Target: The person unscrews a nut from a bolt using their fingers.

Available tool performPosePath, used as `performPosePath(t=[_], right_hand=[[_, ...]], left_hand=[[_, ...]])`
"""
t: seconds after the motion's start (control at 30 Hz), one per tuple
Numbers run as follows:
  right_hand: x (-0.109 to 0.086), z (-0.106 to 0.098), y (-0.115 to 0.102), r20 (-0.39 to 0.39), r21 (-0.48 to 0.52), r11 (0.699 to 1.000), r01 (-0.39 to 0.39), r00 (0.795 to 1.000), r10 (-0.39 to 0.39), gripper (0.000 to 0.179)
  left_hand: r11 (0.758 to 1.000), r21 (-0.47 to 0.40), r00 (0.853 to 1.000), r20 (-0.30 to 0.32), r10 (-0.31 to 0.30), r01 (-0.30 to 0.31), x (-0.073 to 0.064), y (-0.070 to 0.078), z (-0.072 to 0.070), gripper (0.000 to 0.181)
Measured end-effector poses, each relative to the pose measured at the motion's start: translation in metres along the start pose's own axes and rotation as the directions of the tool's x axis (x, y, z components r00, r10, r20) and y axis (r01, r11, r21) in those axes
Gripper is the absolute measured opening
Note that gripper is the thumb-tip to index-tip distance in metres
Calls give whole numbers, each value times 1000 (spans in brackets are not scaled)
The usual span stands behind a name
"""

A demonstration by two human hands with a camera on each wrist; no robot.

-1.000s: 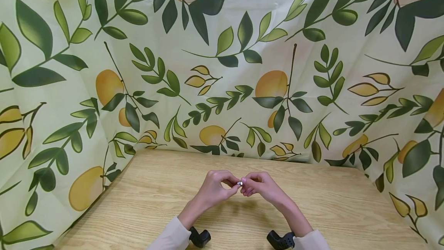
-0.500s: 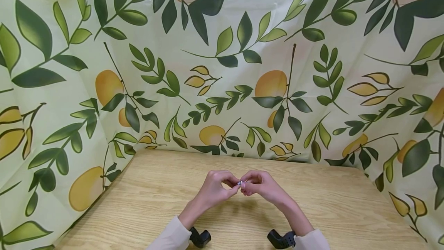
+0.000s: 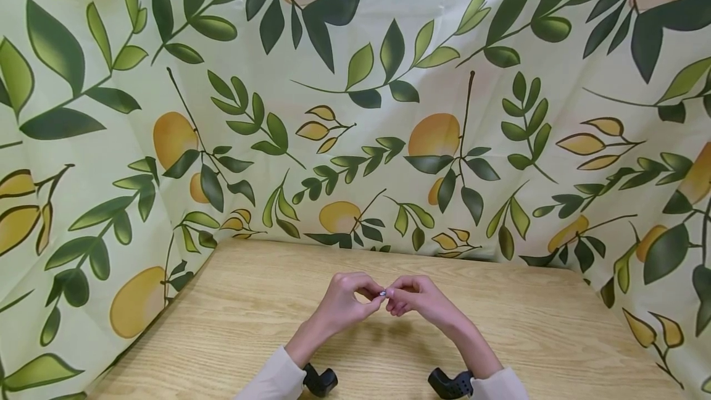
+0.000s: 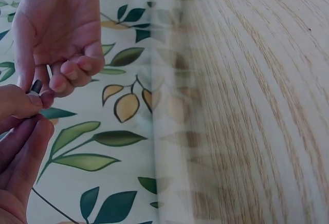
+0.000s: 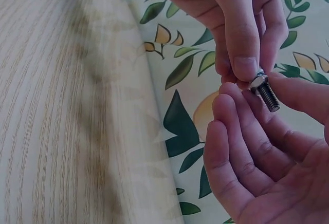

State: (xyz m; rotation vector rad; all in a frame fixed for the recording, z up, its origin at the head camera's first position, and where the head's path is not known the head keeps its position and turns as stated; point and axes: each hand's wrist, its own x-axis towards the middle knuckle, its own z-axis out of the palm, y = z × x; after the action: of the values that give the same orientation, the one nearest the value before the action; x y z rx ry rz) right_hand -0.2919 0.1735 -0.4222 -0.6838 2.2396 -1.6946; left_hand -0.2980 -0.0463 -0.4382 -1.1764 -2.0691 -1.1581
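Observation:
In the head view a small metal bolt (image 3: 382,294) is held between both hands above the table. In the right wrist view the threaded end of the bolt (image 5: 270,98) points down to the right, with a hex nut (image 5: 258,84) around its shank. My left hand (image 3: 345,301) pinches the bolt's other end between thumb and finger; its head is hidden there. My right hand (image 3: 418,297) has its thumb and a finger at the nut's sides, other fingers loosely bent. The left wrist view shows only a dark tip of the bolt (image 4: 36,86).
Beneath the hands lies a wooden table (image 3: 266,338). A cloth (image 3: 355,141) printed with leaves and fruit hangs behind and at the sides. Each wrist wears a black camera mount, the left mount (image 3: 320,381) and the right mount (image 3: 449,384).
The right fingertips shift slightly around the metal piece, which shows less from above than a second ago. The left hand stays in the same place.

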Motion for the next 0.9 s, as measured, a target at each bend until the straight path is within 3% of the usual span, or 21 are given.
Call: performPosePath(t=[0.33, 0.63, 0.9], right_hand=[[-2, 0, -2, -32, -9, 1000, 7, 999, -8, 31], [0, 0, 0, 7, -16, 1000, -5, 1000, 5, 33], [-2, 1, -3, -15, 20, 1000, 5, 1000, -4, 30]], left_hand=[[1000, -6, 1000, 4, -13, 13, 0, 0, 0, 13], [1000, 3, 1000, -9, 10, -10, 0, 0, 1, 12], [1000, 9, 1000, 1, -2, 2, 0, 1, -1, 9]])
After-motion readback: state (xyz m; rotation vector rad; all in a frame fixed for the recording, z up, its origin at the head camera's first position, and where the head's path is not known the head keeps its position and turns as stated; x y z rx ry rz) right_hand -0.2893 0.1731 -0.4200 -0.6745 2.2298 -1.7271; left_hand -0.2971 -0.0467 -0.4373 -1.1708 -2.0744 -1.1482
